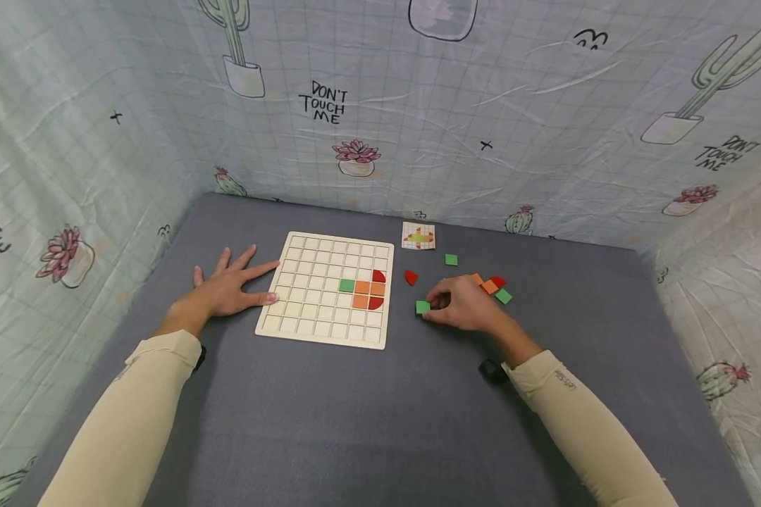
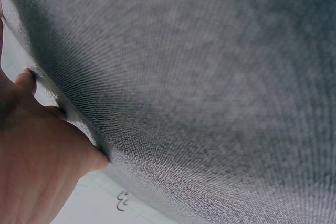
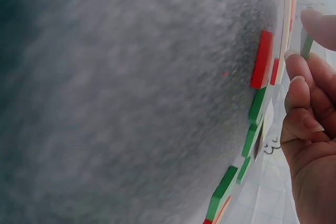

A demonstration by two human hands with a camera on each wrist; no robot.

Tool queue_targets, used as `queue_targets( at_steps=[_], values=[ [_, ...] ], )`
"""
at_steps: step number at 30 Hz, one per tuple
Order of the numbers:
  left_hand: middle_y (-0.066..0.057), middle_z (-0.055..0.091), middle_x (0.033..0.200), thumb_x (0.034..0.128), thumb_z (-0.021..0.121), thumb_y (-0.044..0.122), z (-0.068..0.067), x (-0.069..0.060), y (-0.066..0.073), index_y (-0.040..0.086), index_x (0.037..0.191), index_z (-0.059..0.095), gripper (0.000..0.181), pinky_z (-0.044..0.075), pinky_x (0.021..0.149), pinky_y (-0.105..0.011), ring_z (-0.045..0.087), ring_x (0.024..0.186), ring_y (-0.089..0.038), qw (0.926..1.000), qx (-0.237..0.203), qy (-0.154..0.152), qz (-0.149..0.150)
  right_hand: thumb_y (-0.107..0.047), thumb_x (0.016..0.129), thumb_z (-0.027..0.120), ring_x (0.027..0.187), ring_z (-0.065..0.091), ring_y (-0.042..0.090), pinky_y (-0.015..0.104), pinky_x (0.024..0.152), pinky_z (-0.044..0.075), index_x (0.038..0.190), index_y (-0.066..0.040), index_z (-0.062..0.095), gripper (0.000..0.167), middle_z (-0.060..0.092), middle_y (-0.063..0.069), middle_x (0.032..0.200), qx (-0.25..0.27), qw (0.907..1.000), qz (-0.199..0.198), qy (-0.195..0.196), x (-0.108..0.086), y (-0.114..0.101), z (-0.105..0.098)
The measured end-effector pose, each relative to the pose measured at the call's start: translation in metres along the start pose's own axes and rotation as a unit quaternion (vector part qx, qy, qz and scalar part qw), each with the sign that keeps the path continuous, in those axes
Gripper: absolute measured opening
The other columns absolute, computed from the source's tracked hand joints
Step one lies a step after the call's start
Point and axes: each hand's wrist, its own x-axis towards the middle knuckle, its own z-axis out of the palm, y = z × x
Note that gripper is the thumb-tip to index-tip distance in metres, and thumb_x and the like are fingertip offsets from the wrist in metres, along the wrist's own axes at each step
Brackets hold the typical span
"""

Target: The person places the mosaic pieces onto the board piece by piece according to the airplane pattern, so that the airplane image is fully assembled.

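A pale gridded board (image 1: 298, 303) lies on the grey table, with one green, several orange and two red pieces set toward its right side. My left hand (image 1: 231, 287) rests with fingers spread at the board's left edge, its index finger and thumb touching it. To the right of the board, my right hand (image 1: 463, 304) pinches a green square tile (image 1: 422, 308) between thumb and finger. That same green tile (image 3: 307, 45) shows edge-on in the right wrist view. A red quarter-round piece (image 1: 411, 277) lies between the board and the right hand.
A small pattern card (image 1: 418, 236) lies behind the board's right corner. One green tile (image 1: 451, 260) sits apart nearby. Past the right hand are loose orange (image 1: 489, 286), red (image 1: 497, 281) and green (image 1: 504, 296) pieces. A printed cloth (image 1: 418, 105) hangs around the table.
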Motion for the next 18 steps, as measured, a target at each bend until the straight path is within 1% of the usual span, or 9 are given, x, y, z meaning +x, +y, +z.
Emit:
queue_targets(
  at_steps=[7, 14, 18],
  values=[
    [-0.013, -0.006, 0.178, 0.0918, 0.057, 0.078, 0.001, 0.000, 0.001, 0.036, 0.167, 0.024, 0.092, -0.013, 0.109, -0.089, -0.017, 0.158, -0.055, 1.0000, 0.000, 0.001, 0.001, -0.019, 0.083, 0.089, 0.073, 0.060, 0.009, 0.026, 0.064, 0.051, 0.094, -0.009, 0.081, 0.016, 0.075, 0.001, 0.083, -0.003, 0.9998, -0.016, 0.009, 0.005, -0.004, 0.004],
    [-0.013, -0.006, 0.178, 0.0918, 0.057, 0.078, 0.001, 0.001, -0.001, 0.036, 0.167, 0.024, 0.092, -0.013, 0.109, -0.089, -0.017, 0.158, -0.055, 1.0000, 0.000, 0.003, 0.003, -0.020, 0.082, 0.089, 0.074, 0.061, 0.009, 0.025, 0.067, 0.052, 0.093, -0.010, 0.081, 0.017, 0.075, 0.000, 0.084, -0.005, 0.9995, -0.020, 0.022, 0.011, -0.008, 0.011],
    [-0.013, -0.006, 0.178, 0.0922, 0.057, 0.077, 0.002, 0.002, -0.001, 0.036, 0.167, 0.024, 0.091, -0.013, 0.109, -0.089, -0.016, 0.158, -0.056, 1.0000, 0.002, 0.005, 0.003, -0.020, 0.082, 0.089, 0.074, 0.060, 0.009, 0.025, 0.066, 0.051, 0.093, -0.009, 0.081, 0.018, 0.075, 0.001, 0.082, -0.001, 0.9995, -0.024, 0.023, 0.015, -0.011, 0.014]
  ],
)
